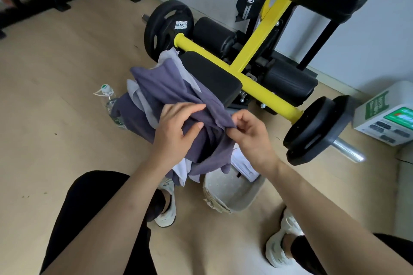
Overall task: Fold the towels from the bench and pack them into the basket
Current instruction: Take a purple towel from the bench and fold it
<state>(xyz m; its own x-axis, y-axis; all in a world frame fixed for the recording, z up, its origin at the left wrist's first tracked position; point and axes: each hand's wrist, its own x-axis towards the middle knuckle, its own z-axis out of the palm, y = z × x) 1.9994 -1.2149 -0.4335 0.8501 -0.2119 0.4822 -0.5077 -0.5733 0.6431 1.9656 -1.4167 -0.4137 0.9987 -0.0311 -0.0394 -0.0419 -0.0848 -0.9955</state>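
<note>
Towel (169,94) is soft and limp, so grip corners. Left hand (176,127) and right hand (250,134) both pinch its bunched edge above the basket (234,194).

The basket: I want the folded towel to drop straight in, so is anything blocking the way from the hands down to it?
Nothing solid does. The basket sits open on the floor below both hands, left hand and right hand, gripping the purple towel. Only the towel's own hanging folds drape over its rim.

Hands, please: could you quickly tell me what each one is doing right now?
Left hand: closed, gripping the purple towel.
Right hand: pinching that towel's edge.
</note>
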